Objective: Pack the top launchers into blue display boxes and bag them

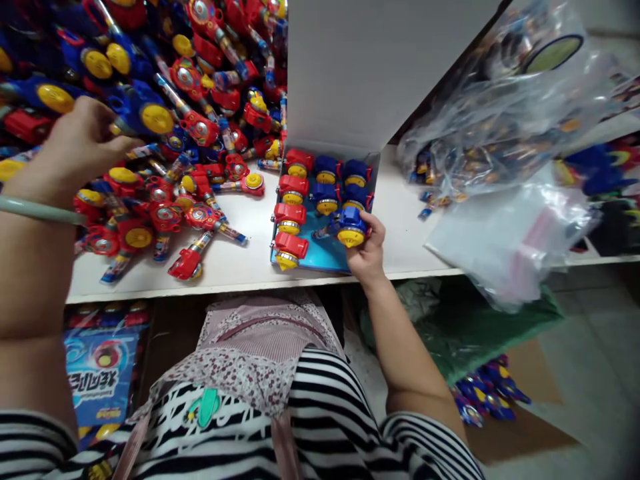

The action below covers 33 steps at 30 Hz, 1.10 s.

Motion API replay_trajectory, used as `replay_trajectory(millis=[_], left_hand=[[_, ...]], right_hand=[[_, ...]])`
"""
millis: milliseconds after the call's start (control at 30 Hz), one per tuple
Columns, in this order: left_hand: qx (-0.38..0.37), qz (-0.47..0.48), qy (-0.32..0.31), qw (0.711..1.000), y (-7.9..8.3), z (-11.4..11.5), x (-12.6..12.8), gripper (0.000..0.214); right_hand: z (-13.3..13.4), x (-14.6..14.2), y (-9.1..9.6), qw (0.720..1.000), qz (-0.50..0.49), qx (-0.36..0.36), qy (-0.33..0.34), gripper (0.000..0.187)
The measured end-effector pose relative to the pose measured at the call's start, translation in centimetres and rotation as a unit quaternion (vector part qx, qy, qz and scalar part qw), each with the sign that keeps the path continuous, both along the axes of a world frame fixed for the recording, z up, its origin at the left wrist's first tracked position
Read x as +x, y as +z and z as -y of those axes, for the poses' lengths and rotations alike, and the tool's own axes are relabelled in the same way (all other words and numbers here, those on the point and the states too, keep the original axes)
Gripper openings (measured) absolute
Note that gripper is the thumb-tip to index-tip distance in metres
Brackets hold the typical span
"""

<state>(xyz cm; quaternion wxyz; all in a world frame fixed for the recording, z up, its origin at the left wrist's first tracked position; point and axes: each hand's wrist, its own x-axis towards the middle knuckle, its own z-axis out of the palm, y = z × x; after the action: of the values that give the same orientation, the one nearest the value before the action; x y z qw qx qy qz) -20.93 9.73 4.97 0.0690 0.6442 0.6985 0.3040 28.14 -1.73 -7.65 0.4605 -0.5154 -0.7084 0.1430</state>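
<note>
My right hand grips a blue toy launcher with a yellow cap, setting it into an open display box whose white lid stands up. Rows of red launchers and blue launchers fill the box. My left hand, with a pale green bangle on the wrist, reaches into a heap of loose red and blue launchers at the left; its fingers curl around a blue one.
Everything lies on a white table. Clear plastic bags with more toys pile up at the right. Below the table edge are a printed blue box, a green bag and a carton holding blue toys.
</note>
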Motion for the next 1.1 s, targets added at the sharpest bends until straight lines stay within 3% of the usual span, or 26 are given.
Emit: replay_trajectory(millis=[100, 200, 300, 500, 700, 833, 967, 1033, 1100], left_hand=[[-0.029, 0.081, -0.066, 0.994, -0.6, 3.1, 4.6, 0.028], [-0.02, 0.21, -0.146, 0.967, -2.2, 5.2, 8.4, 0.024], [0.009, 0.276, -0.182, 0.944, -3.6, 6.4, 10.7, 0.027], [-0.009, 0.359, -0.245, 0.901, -5.2, 7.0, 12.8, 0.025], [-0.032, 0.389, -0.248, 0.887, -5.5, 7.3, 14.3, 0.024], [-0.05, 0.408, -0.282, 0.867, -5.3, 8.1, 15.3, 0.018], [-0.062, 0.352, -0.34, 0.87, -3.9, 9.7, 18.1, 0.024], [-0.055, 0.292, -0.372, 0.879, -2.8, 10.8, 20.5, 0.033], [-0.048, 0.239, -0.434, 0.867, -1.6, 11.7, 22.7, 0.039]], right_hand=[[-0.2, 0.4, 1.7, 0.997, 0.038, 0.0, 0.071, 0.053], [-0.5, 0.2, 3.7, 0.987, 0.081, -0.029, 0.137, 0.048], [-1.0, -0.3, 4.1, 0.983, 0.096, -0.046, 0.147, 0.049], [-0.7, 0.2, 2.5, 0.993, 0.075, -0.024, 0.082, 0.05], [-1.3, -0.8, 2.0, 0.982, 0.08, -0.065, 0.16, 0.055], [-1.7, -1.4, 1.7, 0.982, 0.096, -0.101, 0.131, 0.066], [0.9, -1.0, 6.0, 0.983, 0.125, -0.103, 0.088, 0.071], [2.7, -1.6, 8.6, 0.994, 0.074, -0.063, 0.054, 0.083], [4.0, -2.6, 10.4, 0.999, 0.006, 0.001, 0.034, 0.092]])
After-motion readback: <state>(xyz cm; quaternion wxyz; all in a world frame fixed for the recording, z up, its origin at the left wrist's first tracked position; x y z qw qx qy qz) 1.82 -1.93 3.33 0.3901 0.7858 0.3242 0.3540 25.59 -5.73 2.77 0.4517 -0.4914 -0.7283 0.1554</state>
